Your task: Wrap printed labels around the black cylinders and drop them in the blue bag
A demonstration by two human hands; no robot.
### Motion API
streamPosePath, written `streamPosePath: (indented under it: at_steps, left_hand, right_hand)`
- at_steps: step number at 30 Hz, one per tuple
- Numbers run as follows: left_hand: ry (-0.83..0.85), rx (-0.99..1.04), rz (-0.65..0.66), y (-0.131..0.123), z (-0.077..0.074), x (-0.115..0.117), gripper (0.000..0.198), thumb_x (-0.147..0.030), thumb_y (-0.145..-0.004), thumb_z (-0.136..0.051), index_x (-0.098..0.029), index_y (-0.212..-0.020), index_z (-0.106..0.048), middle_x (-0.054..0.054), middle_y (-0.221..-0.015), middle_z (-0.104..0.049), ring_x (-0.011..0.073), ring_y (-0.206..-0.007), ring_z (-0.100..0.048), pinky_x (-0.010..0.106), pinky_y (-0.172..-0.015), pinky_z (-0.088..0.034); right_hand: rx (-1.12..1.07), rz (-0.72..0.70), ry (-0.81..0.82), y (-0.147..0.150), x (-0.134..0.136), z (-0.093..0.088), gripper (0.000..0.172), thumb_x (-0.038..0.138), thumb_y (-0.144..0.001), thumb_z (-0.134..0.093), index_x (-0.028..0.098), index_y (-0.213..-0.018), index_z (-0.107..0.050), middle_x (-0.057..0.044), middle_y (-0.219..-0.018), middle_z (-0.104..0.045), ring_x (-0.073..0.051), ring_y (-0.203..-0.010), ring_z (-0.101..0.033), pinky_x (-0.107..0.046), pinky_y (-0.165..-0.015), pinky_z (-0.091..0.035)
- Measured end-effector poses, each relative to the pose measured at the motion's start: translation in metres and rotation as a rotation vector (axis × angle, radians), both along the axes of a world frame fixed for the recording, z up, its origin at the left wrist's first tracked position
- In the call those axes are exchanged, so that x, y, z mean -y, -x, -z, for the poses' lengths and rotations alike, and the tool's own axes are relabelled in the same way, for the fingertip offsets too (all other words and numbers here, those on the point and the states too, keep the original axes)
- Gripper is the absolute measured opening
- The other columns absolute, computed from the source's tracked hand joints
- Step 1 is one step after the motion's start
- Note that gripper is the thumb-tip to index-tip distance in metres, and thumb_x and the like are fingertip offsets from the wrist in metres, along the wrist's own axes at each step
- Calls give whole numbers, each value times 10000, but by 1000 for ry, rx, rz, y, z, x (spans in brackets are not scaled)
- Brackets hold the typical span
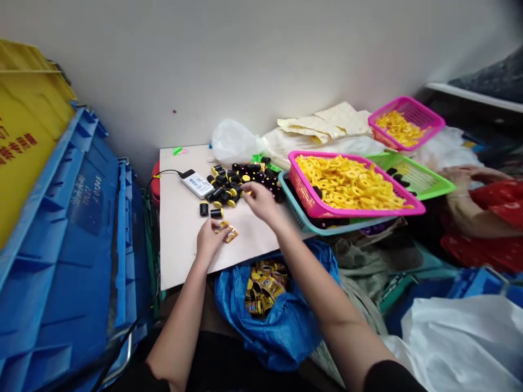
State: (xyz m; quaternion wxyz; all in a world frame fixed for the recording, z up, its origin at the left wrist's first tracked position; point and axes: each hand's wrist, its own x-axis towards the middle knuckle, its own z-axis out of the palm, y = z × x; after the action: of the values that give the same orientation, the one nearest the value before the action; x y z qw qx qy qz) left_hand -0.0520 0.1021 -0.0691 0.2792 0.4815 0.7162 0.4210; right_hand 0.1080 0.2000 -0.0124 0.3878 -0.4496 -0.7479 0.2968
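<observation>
Pretty cramped corner setup here. A pile of black cylinders with yellow caps (241, 182) is heaped on a white board (180, 245), placed right under the right hand (260, 200), so it can be reached with barely any stretch. That hand's fingertips (247, 188) are bunched together at the pile's near edge, though whether anything is pinched can't be told. The left hand (210, 239) is held lower on the board, its fingers bent in right beside a few gold foil sachets (227, 233), with no clear grip to be made out. More gold sachets (263, 288) are gathered in a blue plastic bag (296, 332) just off the board's near edge, probably because it's handy there. To the right, a pink basket of yellow rings (347, 182) is stacked on a teal basket (294, 209), likely to save space. A co-worker's hand (466, 174) is seen past a green tray (412, 174). Blue plastic crates (61, 245) are packed in along the left.
</observation>
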Motion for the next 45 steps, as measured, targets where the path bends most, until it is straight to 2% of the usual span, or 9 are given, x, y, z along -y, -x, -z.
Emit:
streamPosePath:
  at_steps: [5, 7, 12, 16, 19, 23, 31, 38, 45]
  left_hand:
    - [24, 126, 26, 12, 0, -2, 143, -311, -713, -650, -184, -652, -675, 23, -646, -647, 168, -620, -587, 282, -623, -446]
    - [6, 125, 31, 16, -2, -1, 134, -303, -723, -651, -193, -681, -716, 40, -728, -663, 185, -717, -618, 300, -696, -474]
    - [-196, 227, -52, 25, -9, 9, 226, -252, -760, -620, -178, -940, -736, 55, -905, -656, 181, -900, -629, 307, -844, -482]
    - [-208, 523, -44, 17, -27, 25, 450, -305, -696, -711, -162, -1116, -637, 0, -703, -680, 155, -701, -659, 285, -701, -517]
    - [-182, 635, 57, 0, -47, 40, 358, -337, -660, -749, -155, -951, -650, 23, -677, -710, 161, -647, -671, 266, -632, -523]
    - [-159, 649, 173, -28, -68, 58, 249, -355, -647, -767, -161, -764, -663, 50, -719, -736, 170, -660, -684, 269, -633, -538]
    - [-139, 654, 230, -59, -78, 75, 307, -451, -637, -775, -165, -747, -752, 66, -781, -752, 205, -730, -691, 312, -694, -561]
    - [1, 746, 287, -67, -86, 79, 401, -481, -658, -754, -152, -888, -754, 78, -814, -746, 187, -666, -682, 301, -627, -561]
    - [-1, 746, 307, -65, -87, 80, 428, -263, -503, -863, -168, -897, -728, 25, -791, -717, 136, -659, -652, 249, -626, -538]
  right_hand:
    - [705, 1, -192, 35, -31, 8, 423, 93, -879, -414, 205, -1261, -558, -129, -1341, -507, -312, -1207, -377, -483, -951, -335]
    - [780, -76, -231, 36, -39, 9, 380, 108, -893, -380, 201, -1194, -593, -129, -1243, -572, -311, -1172, -387, -493, -937, -307]
    - [361, 120, -148, 17, -19, 7, 301, 160, -815, -494, 157, -1106, -573, -143, -1153, -575, -276, -1090, -450, -440, -918, -345]
    - [-367, 36, 258, -2, 47, 2, 420, 324, -763, -608, 219, -1152, -491, -69, -1071, -587, -200, -909, -551, -347, -784, -467]
    - [-687, -33, 534, -16, 96, -11, 381, 355, -723, -659, 254, -1064, -521, -15, -938, -596, -163, -804, -570, -305, -725, -491]
    - [-893, -42, 654, -36, 131, -36, 320, 314, -701, -657, 261, -1000, -554, -6, -905, -599, -149, -770, -582, -274, -682, -501]
    - [-829, -109, 687, -71, 153, -46, 359, 361, -694, -738, 230, -1005, -615, -4, -855, -638, -133, -732, -604, -274, -713, -499]
    - [-558, -148, 395, -87, 157, -35, 326, 297, -729, -736, 232, -1031, -631, -33, -1030, -666, -172, -950, -616, -307, -824, -485]
    - [-424, -140, 225, -84, 161, -28, 344, 312, -696, -773, 248, -1022, -682, -58, -1091, -687, -214, -1001, -627, -346, -822, -507]
